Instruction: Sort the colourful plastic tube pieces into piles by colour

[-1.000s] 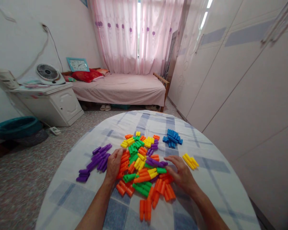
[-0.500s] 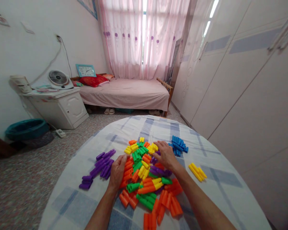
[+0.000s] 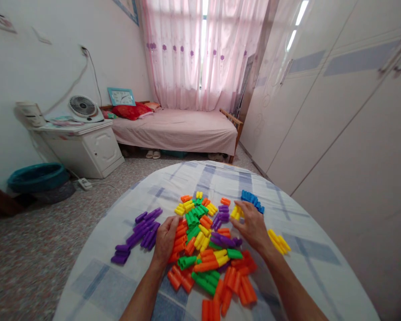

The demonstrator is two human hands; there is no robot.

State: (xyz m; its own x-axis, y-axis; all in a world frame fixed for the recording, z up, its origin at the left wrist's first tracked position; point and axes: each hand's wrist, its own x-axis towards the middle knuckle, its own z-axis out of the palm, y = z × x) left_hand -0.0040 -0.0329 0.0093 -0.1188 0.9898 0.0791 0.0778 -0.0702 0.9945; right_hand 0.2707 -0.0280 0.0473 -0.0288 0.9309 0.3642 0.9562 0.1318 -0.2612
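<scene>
My right hand [image 3: 252, 223] has its thumb and fingers closed round a yellow tube-shaped plastic building block [image 3: 236, 212], just above the cloth and to the right of the mixed pile. My left hand [image 3: 165, 238] rests curled at the pile's left edge, against orange blocks [image 3: 179, 240]; whatever its fingers hold is hidden. Between the hands lie green blocks [image 3: 196, 214], purple blocks [image 3: 221, 217] and more yellow blocks [image 3: 202, 240]. A separate purple group [image 3: 143, 232] sits left of my left hand. Blue blocks [image 3: 252, 199] stand beyond my right hand, partly covered by it.
A checked cloth covers the round table [image 3: 127, 285]. Two or three yellow pieces [image 3: 279, 241] lie right of my right forearm. Orange pieces [image 3: 229, 285] spread along the near side. Past the table are a bed [image 3: 180, 129], a cabinet with a fan [image 3: 83, 108], and wardrobes [image 3: 341, 125].
My right hand has moved right, away from the pile, carrying the yellow block. Purple and orange pieces it covered now show. My left hand has stayed in place.
</scene>
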